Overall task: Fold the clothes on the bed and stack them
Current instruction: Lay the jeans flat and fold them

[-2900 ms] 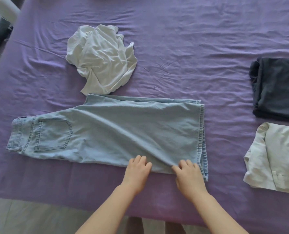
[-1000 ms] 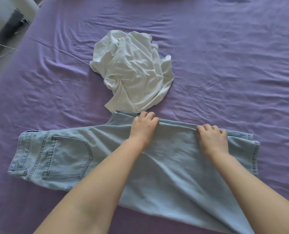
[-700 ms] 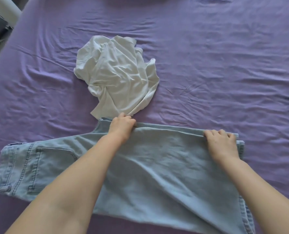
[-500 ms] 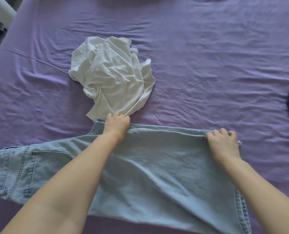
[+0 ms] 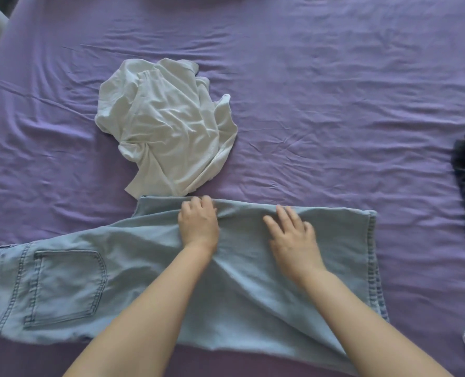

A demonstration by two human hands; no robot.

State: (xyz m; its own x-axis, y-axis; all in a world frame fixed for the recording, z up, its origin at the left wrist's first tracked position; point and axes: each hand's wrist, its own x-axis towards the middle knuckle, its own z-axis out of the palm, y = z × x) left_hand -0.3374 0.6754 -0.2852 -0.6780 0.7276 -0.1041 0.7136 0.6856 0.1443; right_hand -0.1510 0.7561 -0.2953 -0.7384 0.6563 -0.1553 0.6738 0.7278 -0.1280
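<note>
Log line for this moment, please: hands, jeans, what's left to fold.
left hand: grips far edge of jeans | right hand: flat on jeans | white shirt: crumpled, unfolded | bed

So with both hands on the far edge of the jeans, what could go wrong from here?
1. The white shirt touches the jeans beside the left hand; its corner could get dragged into the next fold.
2. A ridge is bunched between the left hand and the right hand; folding now may lock it in.
3. The waistband runs out of view, so alignment can't be checked.
</note>
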